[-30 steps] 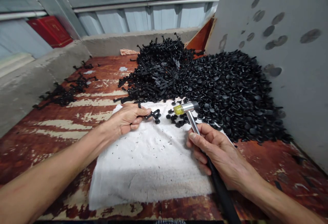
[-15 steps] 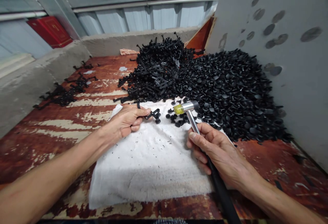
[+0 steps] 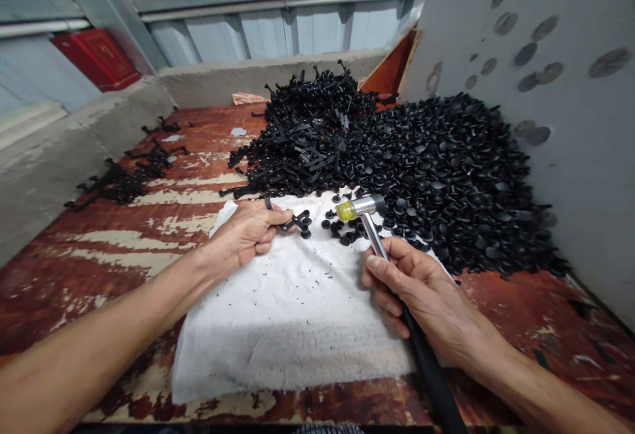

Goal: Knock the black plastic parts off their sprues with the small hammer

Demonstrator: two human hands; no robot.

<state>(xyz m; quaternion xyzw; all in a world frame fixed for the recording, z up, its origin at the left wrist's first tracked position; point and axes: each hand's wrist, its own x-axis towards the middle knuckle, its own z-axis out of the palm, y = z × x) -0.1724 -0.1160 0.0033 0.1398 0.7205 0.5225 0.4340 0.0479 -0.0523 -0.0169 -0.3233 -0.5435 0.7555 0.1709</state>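
Landmark: a white towel (image 3: 278, 328) lay on a rust-red painted bench (image 3: 99, 288).
Left hand (image 3: 248, 232): closed, resting on the towel's far edge, gripping a black plastic clip (image 3: 299, 222).
Right hand (image 3: 411, 288): closed around the handle of a yellow-tipped mallet (image 3: 364, 206), over the towel's right side.
Clips: a heaped pile of black plastic fasteners (image 3: 436, 176) lay beyond the towel, touching its far edge; a loose tangle of fasteners (image 3: 124, 179) sat well left of it.
Backdrop: a grey board (image 3: 570, 90) stood right of the towel, beyond the pile.

Left hand (image 3: 249, 232) a touch lower
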